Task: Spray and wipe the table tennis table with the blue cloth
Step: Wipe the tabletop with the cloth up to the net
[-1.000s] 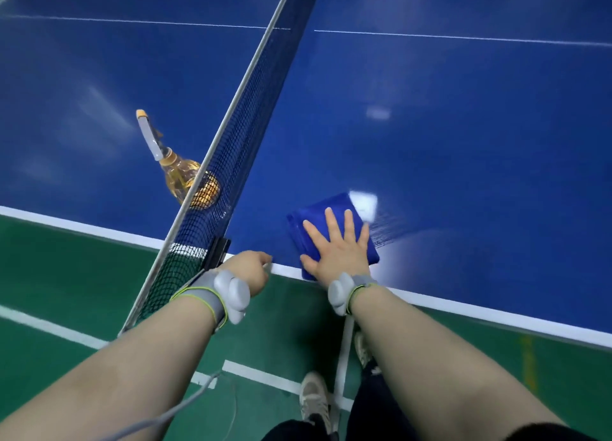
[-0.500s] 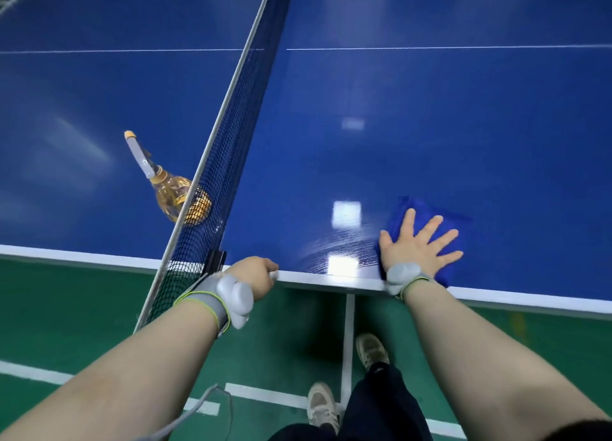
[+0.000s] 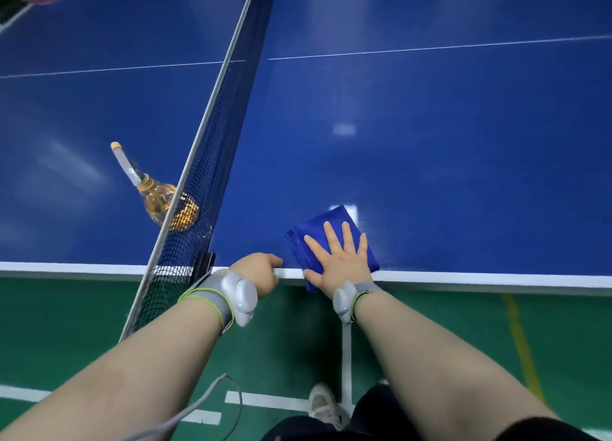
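Note:
The folded blue cloth (image 3: 318, 232) lies at the near edge of the blue table tennis table (image 3: 447, 162), one corner hanging over the white border. My right hand (image 3: 341, 258) presses flat on it with fingers spread. My left hand (image 3: 261, 273) grips the table's white edge just left of the cloth, fingers curled over the rim. A spray bottle (image 3: 155, 197) with amber liquid and a grey trigger head stands on the other half, behind the net (image 3: 212, 162).
The net post clamp (image 3: 207, 261) sits at the table edge beside my left hand. Below is green floor (image 3: 66, 334) with white lines, my shoe (image 3: 323, 404), and a grey cable from my left wrist.
My right hand slid the cloth back to the left along the near edge, from the right of the wet patch to close beside my left hand. My left hand stayed on the edge.

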### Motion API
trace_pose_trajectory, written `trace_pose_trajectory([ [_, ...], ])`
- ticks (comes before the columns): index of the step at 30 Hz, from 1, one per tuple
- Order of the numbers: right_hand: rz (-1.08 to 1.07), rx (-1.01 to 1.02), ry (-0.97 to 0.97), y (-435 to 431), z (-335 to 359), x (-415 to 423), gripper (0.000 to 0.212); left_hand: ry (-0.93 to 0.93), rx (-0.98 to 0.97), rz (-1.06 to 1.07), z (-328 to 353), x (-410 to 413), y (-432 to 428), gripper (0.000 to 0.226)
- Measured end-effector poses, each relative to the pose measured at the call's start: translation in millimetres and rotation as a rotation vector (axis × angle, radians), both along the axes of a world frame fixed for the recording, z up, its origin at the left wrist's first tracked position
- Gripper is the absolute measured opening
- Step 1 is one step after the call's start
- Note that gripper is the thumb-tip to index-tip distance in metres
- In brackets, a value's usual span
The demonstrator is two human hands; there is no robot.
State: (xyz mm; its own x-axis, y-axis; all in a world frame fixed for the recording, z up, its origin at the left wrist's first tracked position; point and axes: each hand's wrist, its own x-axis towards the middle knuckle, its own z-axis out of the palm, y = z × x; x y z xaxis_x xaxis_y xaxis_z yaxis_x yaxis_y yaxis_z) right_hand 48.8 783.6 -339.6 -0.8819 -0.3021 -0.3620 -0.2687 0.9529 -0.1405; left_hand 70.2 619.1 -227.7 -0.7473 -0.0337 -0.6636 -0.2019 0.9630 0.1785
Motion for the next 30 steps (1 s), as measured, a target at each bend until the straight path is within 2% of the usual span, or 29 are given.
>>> trace_pose_trajectory([
  [7, -0.285, 0.034, 0.022, 115.6, 0.4, 5.5, 0.072, -0.023, -0.001, -0.044, 5.7, -7.3, 61.0, 0.047],
  [16, -0.751, 0.07, -0.01, 308.6, 4.2, 12.2, 0.071, -0.055, 0.012, -0.074, 7.5, -9.6, 155.4, 0.044],
  [20, -0.863, 0.084, -0.054, 333.2, 8.0, -2.1, 0.075, -0.079, 0.02, -0.055, 4.6, -9.6, 181.1, 0.045],
  [23, -0.757, 0.079, -0.051, 311.3, 8.7, -14.5, 0.079, -0.069, 0.024, -0.023, 4.1, -7.8, 193.9, 0.045],
  [30, 0.059, 0.01, -0.098, 229.1, 11.4, -33.8, 0.075, -0.049, -0.004, 0.032, 0.4, -8.2, 211.5, 0.042],
])
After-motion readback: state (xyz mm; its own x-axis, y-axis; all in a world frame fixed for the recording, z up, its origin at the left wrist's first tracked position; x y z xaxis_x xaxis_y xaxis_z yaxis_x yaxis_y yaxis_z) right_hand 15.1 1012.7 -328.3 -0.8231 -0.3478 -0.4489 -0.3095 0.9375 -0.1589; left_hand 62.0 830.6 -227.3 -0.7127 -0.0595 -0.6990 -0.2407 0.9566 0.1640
